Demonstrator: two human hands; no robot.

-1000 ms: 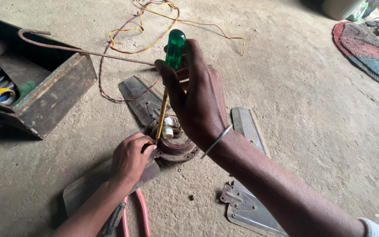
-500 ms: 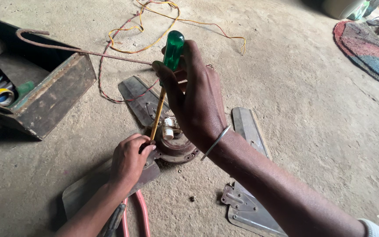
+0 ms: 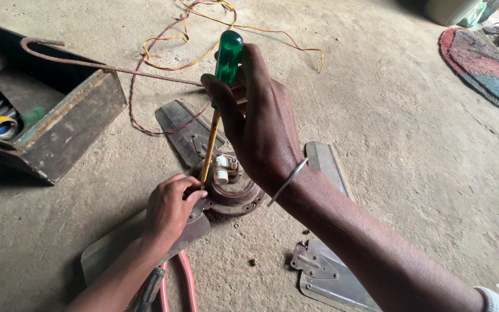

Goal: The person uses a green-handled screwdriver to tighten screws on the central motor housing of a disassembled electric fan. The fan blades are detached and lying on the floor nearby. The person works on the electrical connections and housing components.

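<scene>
1. Work piece: a ceiling fan motor hub [image 3: 232, 188] lies on the bare concrete floor [image 3: 388, 127], roughly at the centre of the view. One blade [image 3: 189, 130] extends up-left from the hub, and a second blade [image 3: 116, 251] extends down-left beneath the left hand.

2. Tool position: the screwdriver [image 3: 218, 98] stands near-upright over the hub's left edge. Its long axis runs from the green handle at top to the tip at bottom, leaning slightly right at the handle end. The tip points down into the blade bracket beside the left fingers; the exact contact point is hidden.

3. Right hand [image 3: 261, 124]: closed in a full fist around the green handle — fingers wrapped tight, back of the hand toward the camera.

4. Left hand [image 3: 168, 211]: fingers curled and pressed down on the blade bracket at the hub, next to the screwdriver tip. Whether it pinches a screw cannot be told.

5. Progress, as judged: a detached blade [image 3: 324, 277] lies lower right, apart from the hub, and a small loose fastener [image 3: 253, 262] lies on the floor near it — some blade work appears done. The bracket under the tip is the one in hand.

6. Surroundings: an open toolbox [image 3: 59, 130] at left, red-handled pliers [image 3: 171, 283] by the left forearm, loose wires [image 3: 203, 34] beyond.
</scene>
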